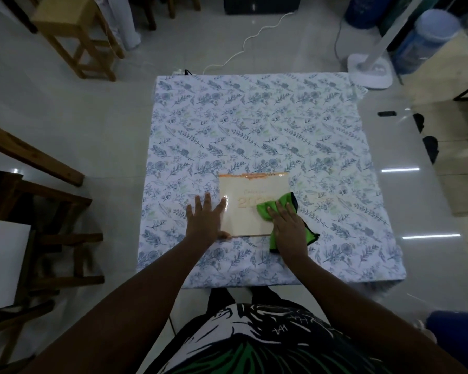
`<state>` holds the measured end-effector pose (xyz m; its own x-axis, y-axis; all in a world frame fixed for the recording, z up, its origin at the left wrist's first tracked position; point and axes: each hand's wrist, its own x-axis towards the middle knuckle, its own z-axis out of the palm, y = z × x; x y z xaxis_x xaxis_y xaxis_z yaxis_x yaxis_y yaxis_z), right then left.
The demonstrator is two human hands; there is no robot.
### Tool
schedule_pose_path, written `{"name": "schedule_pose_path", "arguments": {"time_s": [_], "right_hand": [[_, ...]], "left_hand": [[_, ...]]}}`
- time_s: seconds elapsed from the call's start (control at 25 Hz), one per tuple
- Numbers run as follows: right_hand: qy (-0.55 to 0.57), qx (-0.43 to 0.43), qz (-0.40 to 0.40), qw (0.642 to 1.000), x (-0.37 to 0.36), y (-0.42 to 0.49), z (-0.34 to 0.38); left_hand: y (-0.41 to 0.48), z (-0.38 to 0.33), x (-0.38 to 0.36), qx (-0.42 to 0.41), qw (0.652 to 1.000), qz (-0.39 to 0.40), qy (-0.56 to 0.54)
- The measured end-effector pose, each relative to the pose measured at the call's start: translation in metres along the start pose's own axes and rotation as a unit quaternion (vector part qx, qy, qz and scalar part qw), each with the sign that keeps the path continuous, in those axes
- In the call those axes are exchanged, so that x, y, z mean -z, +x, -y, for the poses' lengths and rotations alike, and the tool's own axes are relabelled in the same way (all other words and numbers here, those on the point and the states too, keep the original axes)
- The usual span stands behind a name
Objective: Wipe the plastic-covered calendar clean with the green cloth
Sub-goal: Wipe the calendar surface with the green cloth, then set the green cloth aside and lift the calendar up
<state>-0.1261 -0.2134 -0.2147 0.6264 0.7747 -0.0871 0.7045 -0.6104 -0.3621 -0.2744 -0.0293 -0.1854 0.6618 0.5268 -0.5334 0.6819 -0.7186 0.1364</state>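
Observation:
A cream calendar (243,217) in glossy plastic lies flat on the floral tablecloth (254,125), near the table's front edge. Its orange-trimmed top edge points away from me. My left hand (204,220) lies flat with fingers spread beside the calendar's left edge, its thumb touching the lower left corner. My right hand (288,225) presses flat on the green cloth (268,209), which covers the calendar's right side and hangs off onto the tablecloth. The cloth has a dark border and hides part of the printed year.
Wooden stools (79,41) stand at the far left and a wooden frame (38,201) to my near left. A white fan base (369,71) sits off the table's far right corner, with a white cable (243,47) on the tiled floor. Blue water jugs (427,41) stand at the far right.

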Motion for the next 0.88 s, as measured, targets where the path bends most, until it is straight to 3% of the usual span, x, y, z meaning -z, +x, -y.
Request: {"name": "schedule_pose_path", "arguments": {"time_s": [0.16,0.36,0.44,0.52,0.6,0.76,0.88], "right_hand": [[0.055,0.008,-0.074,0.996,0.01,0.0,-0.015],[0.007,-0.047,-0.166,0.985,0.031,-0.02,-0.076],[-0.009,-0.076,-0.128,0.989,0.039,-0.02,-0.093],[-0.039,-0.106,-0.017,0.994,0.041,-0.018,-0.1],[-0.067,-0.134,0.04,0.988,0.038,-0.017,-0.101],[-0.032,-0.12,-0.047,0.991,0.04,-0.013,-0.076],[0.073,-0.055,-0.063,0.994,0.039,0.001,-0.045]], "left_hand": [[-0.004,-0.007,-0.013,-0.066,0.996,-0.053,-0.008],[-0.004,-0.039,-0.031,-0.136,0.988,-0.065,-0.039],[0.001,-0.055,-0.03,-0.143,0.986,-0.069,-0.042],[0.004,-0.063,-0.031,-0.136,0.988,-0.069,-0.035],[0.004,-0.065,-0.033,-0.126,0.989,-0.065,-0.03],[0.002,-0.063,-0.032,-0.109,0.988,-0.087,-0.066],[-0.001,-0.058,-0.02,-0.007,0.982,-0.14,-0.13]]}}
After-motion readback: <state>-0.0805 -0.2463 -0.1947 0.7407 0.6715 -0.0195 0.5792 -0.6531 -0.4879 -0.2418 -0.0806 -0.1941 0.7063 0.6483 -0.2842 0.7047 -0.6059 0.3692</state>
